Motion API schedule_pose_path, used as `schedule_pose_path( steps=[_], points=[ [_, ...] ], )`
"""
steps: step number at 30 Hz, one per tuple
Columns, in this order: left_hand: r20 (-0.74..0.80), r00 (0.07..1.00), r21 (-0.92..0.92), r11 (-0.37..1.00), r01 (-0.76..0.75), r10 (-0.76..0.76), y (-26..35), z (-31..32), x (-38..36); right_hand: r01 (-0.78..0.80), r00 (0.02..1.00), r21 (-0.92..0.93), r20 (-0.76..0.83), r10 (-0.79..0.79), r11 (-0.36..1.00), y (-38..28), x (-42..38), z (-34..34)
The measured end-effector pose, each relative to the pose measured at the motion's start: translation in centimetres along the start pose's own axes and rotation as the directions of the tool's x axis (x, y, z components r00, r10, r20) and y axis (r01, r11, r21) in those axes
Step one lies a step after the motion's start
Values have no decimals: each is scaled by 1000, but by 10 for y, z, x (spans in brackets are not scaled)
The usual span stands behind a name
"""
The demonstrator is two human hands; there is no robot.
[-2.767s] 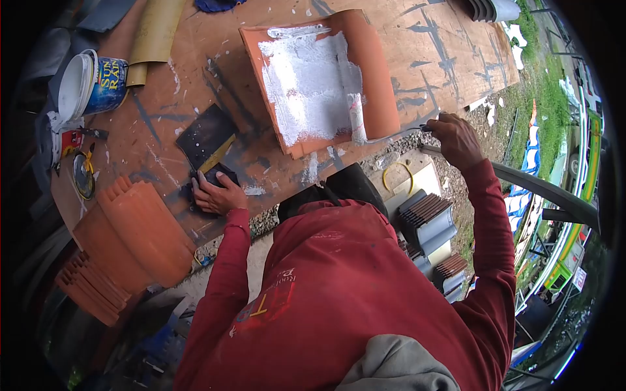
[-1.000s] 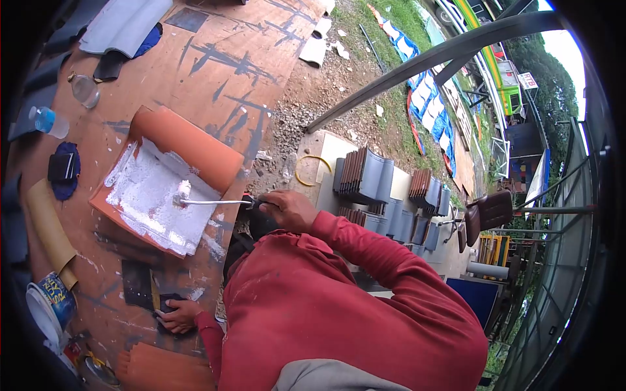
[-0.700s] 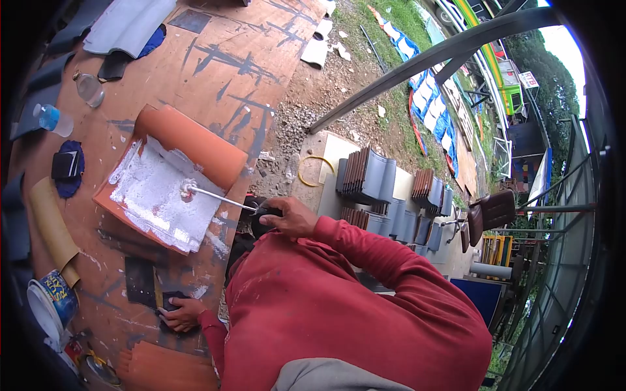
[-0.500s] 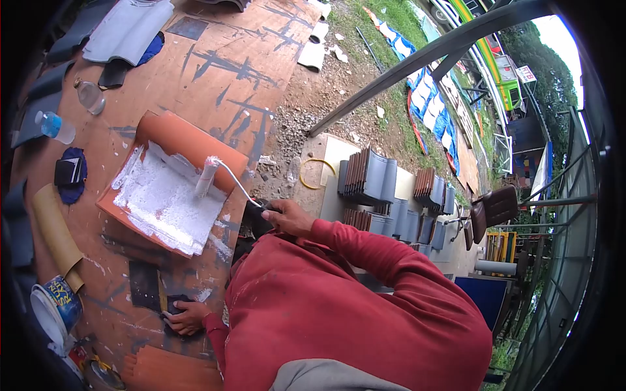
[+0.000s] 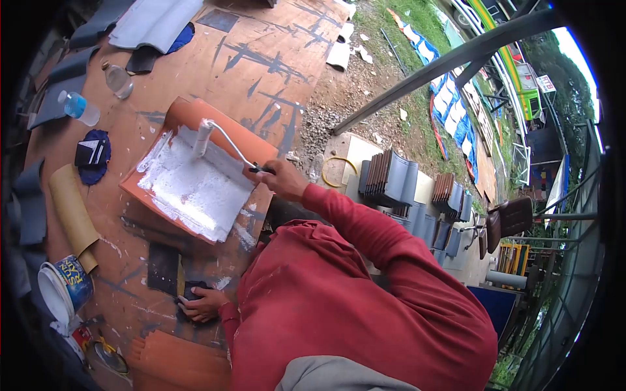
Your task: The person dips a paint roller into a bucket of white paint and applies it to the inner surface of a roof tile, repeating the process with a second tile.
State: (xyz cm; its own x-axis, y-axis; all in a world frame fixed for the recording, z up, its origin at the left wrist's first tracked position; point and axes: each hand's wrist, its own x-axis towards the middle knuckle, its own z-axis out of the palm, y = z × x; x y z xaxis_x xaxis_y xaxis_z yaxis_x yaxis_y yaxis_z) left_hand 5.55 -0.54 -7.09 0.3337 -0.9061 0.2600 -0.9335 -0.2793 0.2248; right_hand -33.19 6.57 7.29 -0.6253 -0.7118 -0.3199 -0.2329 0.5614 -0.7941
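Observation:
A paint roller (image 5: 203, 139) with a white-coated sleeve and a bent wire frame rests on a terracotta-coloured curved roof tile (image 5: 225, 124). White paint (image 5: 195, 186) covers much of the tile's hollow, thick and uneven in places. My right hand (image 5: 285, 179) is closed around the roller's dark handle, at the tile's right edge. Lower down, my left hand (image 5: 203, 305) rests on a dark flat piece (image 5: 189, 290) on the board, its fingers somewhat apart. Beside it lies a dark square patch (image 5: 163, 267).
On the wooden board (image 5: 261, 65) stand a paint bucket (image 5: 75, 287), a plastic bottle (image 5: 79, 109) and a clear jar (image 5: 119, 81). A tan tile (image 5: 70, 208) and another orange tile (image 5: 179, 358) lie near. Stacked grey tiles (image 5: 391, 177) stand on the ground; a metal post (image 5: 443, 68) slants across.
My right hand has moved the roller across the tile toward its upper left edge. My left hand stays on the dark piece. The whole view has shifted slightly.

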Motion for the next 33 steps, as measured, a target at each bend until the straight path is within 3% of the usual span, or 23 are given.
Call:
schedule_pose_path(
  steps=[1,2,3,4,6,8,9,11,14,18,22,29,32,33],
  points=[
    [-13,999,17,999,33,-33,-4,3,-2,29,999,-50,-19,-30,998,14,-18,-11],
    [-35,996,40,996,78,-76,-4,6,-1,-112,993,-85,33,115,990,15,-38,-25],
    [-36,997,15,997,70,-70,4,-2,0,-196,976,-42,91,199,980,21,-57,-34],
    [-38,998,-7,998,59,-59,11,-12,1,-146,987,-32,66,148,989,37,-73,-36],
    [-50,993,3,995,103,-103,14,-17,1,-202,975,79,111,193,976,56,-100,-41],
    [-42,993,-26,993,111,-112,17,-17,5,-313,947,169,129,294,935,34,-120,-42],
    [-40,996,-51,996,75,-77,17,-17,5,-299,949,162,152,276,940,34,-119,-38],
    [-34,999,-65,997,33,-35,16,-18,5,-174,985,126,-1,175,977,36,-115,-29],
    [-5,999,-62,997,48,-48,18,-22,6,-169,985,98,31,167,981,39,-65,-12],
    [-3,998,-68,996,59,-59,20,-27,8,22,1000,58,-7,-22,998,-17,21,27],
    [-22,998,-87,995,56,-58,21,-28,10,107,991,-63,-78,-112,992,-57,87,50],
    [-48,998,-132,991,34,-41,20,-27,11,276,925,-303,-174,-338,912,-68,66,41],
    [-16,999,-91,995,39,-41,21,-30,11,313,906,-329,-178,-384,891,-73,74,68],
    [-11,999,-71,997,44,-45,21,-30,10,412,861,-288,-189,-473,865,-67,79,83]
  ],
)
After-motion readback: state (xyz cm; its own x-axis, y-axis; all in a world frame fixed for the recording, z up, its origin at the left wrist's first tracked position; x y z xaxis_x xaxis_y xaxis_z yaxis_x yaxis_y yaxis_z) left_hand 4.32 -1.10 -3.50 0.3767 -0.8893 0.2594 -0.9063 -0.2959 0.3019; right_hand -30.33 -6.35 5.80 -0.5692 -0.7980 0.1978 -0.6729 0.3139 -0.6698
